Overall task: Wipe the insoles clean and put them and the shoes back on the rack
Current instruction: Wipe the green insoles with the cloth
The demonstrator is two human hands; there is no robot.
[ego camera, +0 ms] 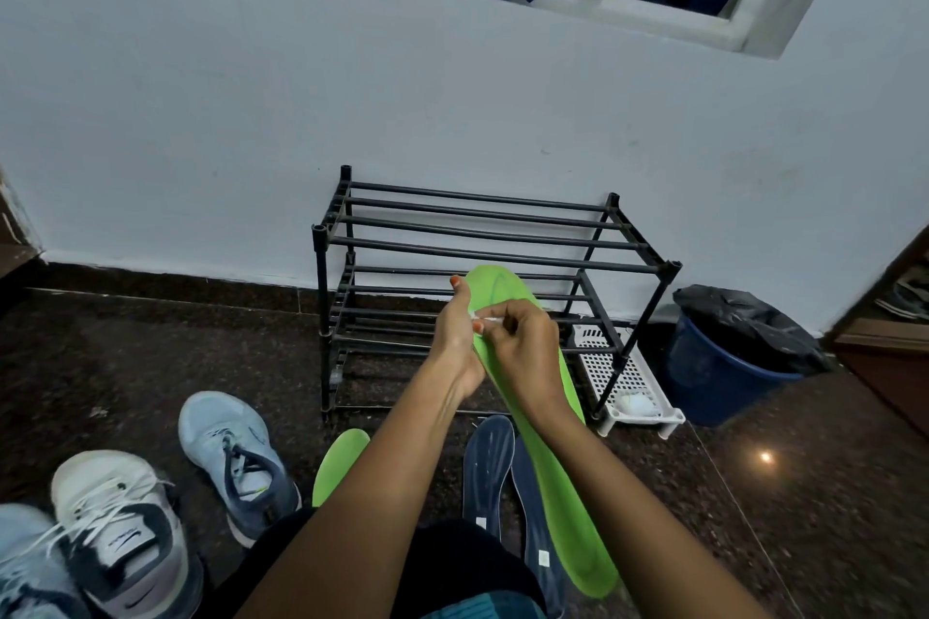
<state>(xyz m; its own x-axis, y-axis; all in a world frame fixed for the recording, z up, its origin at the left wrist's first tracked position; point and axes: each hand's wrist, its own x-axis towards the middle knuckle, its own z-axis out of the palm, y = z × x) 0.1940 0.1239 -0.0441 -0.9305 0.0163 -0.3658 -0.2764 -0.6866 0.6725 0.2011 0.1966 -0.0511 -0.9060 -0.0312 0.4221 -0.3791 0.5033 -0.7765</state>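
Note:
My left hand [452, 342] grips the left edge of a bright green insole [565, 483], which is held up in front of the black shoe rack [482, 244]. On the insole's upper face my right hand [525, 352] pinches a small white piece [483, 317]; what it is I cannot tell. A second green insole [339, 465] and two dark blue insoles [487, 467] lie on the floor below my arms. A light blue shoe [234, 460], a white and grey shoe [120, 528] and another pale shoe [25, 568] stand at the lower left.
The rack stands against the white wall with bare bars on every tier. To its right a white perforated tray [626, 382] holds a white lump, and beyond it stands a blue bin [714, 377] with a black liner. The floor is dark speckled stone.

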